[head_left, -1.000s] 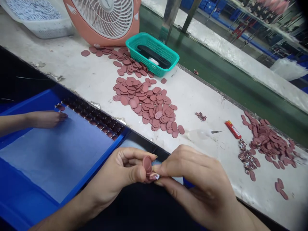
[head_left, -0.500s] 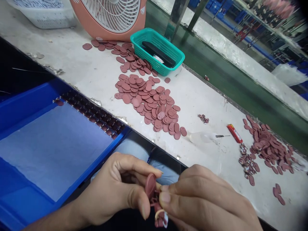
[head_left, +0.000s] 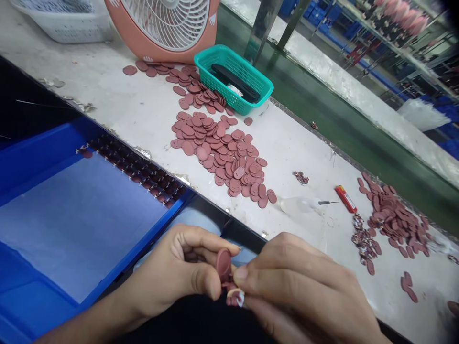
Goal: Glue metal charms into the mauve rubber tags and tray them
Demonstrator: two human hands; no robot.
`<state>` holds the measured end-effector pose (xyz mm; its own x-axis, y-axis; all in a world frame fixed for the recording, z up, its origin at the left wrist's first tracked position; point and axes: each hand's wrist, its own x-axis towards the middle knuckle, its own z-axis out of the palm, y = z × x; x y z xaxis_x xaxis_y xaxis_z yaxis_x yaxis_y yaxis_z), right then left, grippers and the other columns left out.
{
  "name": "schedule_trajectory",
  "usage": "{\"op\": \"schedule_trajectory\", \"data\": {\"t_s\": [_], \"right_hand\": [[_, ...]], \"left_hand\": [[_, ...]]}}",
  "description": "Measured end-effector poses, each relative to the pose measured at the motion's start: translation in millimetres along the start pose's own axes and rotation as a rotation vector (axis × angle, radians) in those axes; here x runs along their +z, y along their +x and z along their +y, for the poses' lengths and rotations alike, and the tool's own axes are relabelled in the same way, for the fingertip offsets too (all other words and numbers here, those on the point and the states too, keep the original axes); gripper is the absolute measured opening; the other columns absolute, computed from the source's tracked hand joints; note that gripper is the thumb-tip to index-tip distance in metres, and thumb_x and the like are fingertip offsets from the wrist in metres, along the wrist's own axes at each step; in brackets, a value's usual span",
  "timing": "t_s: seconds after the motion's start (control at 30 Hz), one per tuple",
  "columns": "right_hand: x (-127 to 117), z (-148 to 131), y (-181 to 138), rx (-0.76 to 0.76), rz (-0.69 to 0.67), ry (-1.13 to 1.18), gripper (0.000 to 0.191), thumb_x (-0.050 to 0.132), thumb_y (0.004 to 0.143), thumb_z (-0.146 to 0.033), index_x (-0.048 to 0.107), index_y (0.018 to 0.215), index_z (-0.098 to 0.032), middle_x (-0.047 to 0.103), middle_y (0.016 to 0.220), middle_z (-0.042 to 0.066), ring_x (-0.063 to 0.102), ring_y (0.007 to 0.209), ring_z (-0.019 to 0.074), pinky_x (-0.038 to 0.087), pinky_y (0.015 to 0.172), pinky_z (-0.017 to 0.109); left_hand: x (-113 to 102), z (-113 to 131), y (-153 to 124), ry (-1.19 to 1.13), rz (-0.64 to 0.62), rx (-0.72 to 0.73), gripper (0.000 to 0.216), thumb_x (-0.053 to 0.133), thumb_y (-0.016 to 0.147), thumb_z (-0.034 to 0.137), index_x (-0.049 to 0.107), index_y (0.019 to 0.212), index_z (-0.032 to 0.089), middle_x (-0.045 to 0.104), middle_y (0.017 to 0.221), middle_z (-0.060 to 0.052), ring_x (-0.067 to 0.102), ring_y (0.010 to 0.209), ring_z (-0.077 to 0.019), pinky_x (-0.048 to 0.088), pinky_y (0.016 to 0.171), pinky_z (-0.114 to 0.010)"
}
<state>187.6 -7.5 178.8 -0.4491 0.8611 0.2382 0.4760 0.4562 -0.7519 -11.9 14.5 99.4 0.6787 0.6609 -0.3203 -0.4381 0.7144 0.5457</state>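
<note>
Between thumb and fingers, my left hand (head_left: 179,272) grips a dark red oval disc (head_left: 223,264), which stands on edge. My right hand (head_left: 301,282) pinches close against it, with thumb and fingertip on a small dark red piece (head_left: 234,297) that has a pale band and a white bit. That piece hangs just below the disc; how the two join is hidden by my fingers. Both hands are held in front of the table edge, above my lap.
Heaps of similar red discs (head_left: 218,148) lie mid-table and at the right (head_left: 398,220). A green basket (head_left: 234,102), a pink fan (head_left: 161,52), a clear bottle with a needle tip (head_left: 301,204) and a red box (head_left: 346,198) stand around. A blue tray (head_left: 143,248) holds rows of pieces.
Both hands have risen slightly, with the disc and small piece still between them. The view has shifted a little. Nothing on the table was taken or put down.
</note>
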Motion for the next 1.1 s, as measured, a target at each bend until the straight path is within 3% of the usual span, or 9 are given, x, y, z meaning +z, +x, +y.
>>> {"op": "schedule_trajectory", "data": {"t_s": [0.17, 0.23, 0.37, 0.6, 0.8, 0.97, 1.1], "right_hand": [[7, 10, 1, -0.005, 0.054, 0.030, 0.043, 0.083, 0.083, -0.026, 0.066, 0.122, -0.020, 0.076, 0.099, 0.005, 0.072, 0.084, 0.0160, 0.062, 0.080, 0.025], [9, 15, 1, 0.024, 0.099, 0.032, 0.039, 0.081, 0.086, -0.029, 0.067, 0.121, -0.020, 0.075, 0.098, 0.004, 0.070, 0.084, 0.0142, 0.061, 0.078, 0.023], [14, 26, 1, 0.047, 0.106, 0.066, 0.024, 0.073, 0.092, -0.022, 0.071, 0.116, -0.018, 0.074, 0.091, 0.003, 0.067, 0.078, 0.0114, 0.057, 0.071, 0.021], [21, 32, 4, 0.034, 0.116, 0.127, 0.010, 0.072, 0.092, -0.016, 0.075, 0.101, -0.017, 0.074, 0.082, 0.004, 0.068, 0.073, 0.0112, 0.056, 0.068, 0.021], [19, 30, 6, 0.074, 0.095, 0.146, 0.012, 0.073, 0.089, -0.017, 0.074, 0.101, -0.020, 0.073, 0.082, 0.002, 0.068, 0.072, 0.0115, 0.056, 0.066, 0.022], [19, 32, 5, 0.075, 0.110, 0.150, 0.028, 0.078, 0.088, -0.029, 0.072, 0.114, -0.022, 0.074, 0.086, 0.001, 0.067, 0.072, 0.0124, 0.057, 0.067, 0.024], [23, 35, 5, 0.032, 0.104, 0.161, 0.018, 0.073, 0.092, -0.020, 0.074, 0.110, -0.021, 0.075, 0.085, 0.003, 0.069, 0.073, 0.0120, 0.057, 0.068, 0.023]], "left_hand": [[-10, -7, 5, -0.035, 0.008, -0.007, 0.031, 0.095, 0.065, 0.042, 0.084, 0.085, 0.021, 0.076, 0.071, -0.004, 0.067, 0.061, -0.0121, 0.052, 0.057, -0.016], [-15, -10, 8, -0.071, 0.054, -0.033, 0.033, 0.095, 0.065, 0.043, 0.084, 0.085, 0.021, 0.075, 0.071, -0.005, 0.067, 0.060, -0.0125, 0.053, 0.056, -0.017], [-19, -12, 10, -0.125, 0.062, -0.067, 0.033, 0.095, 0.065, 0.043, 0.083, 0.085, 0.020, 0.071, 0.067, -0.002, 0.063, 0.055, -0.0098, 0.053, 0.055, -0.016], [-8, -5, 9, -0.079, 0.129, -0.084, 0.038, 0.094, 0.062, 0.050, 0.084, 0.084, 0.021, 0.070, 0.064, 0.002, 0.059, 0.054, -0.0073, 0.051, 0.057, -0.015], [-16, -11, 13, -0.104, 0.072, -0.084, 0.037, 0.096, 0.061, 0.048, 0.081, 0.079, 0.019, 0.066, 0.064, 0.001, 0.057, 0.053, -0.0074, 0.051, 0.055, -0.016], [-21, -13, 14, -0.092, 0.066, -0.075, 0.036, 0.094, 0.066, 0.047, 0.081, 0.083, 0.018, 0.067, 0.068, -0.002, 0.058, 0.056, -0.0099, 0.050, 0.054, -0.017], [-19, -12, 13, -0.096, 0.067, -0.076, 0.039, 0.096, 0.062, 0.048, 0.080, 0.081, 0.017, 0.064, 0.063, -0.001, 0.055, 0.054, -0.0091, 0.049, 0.054, -0.018]]}}
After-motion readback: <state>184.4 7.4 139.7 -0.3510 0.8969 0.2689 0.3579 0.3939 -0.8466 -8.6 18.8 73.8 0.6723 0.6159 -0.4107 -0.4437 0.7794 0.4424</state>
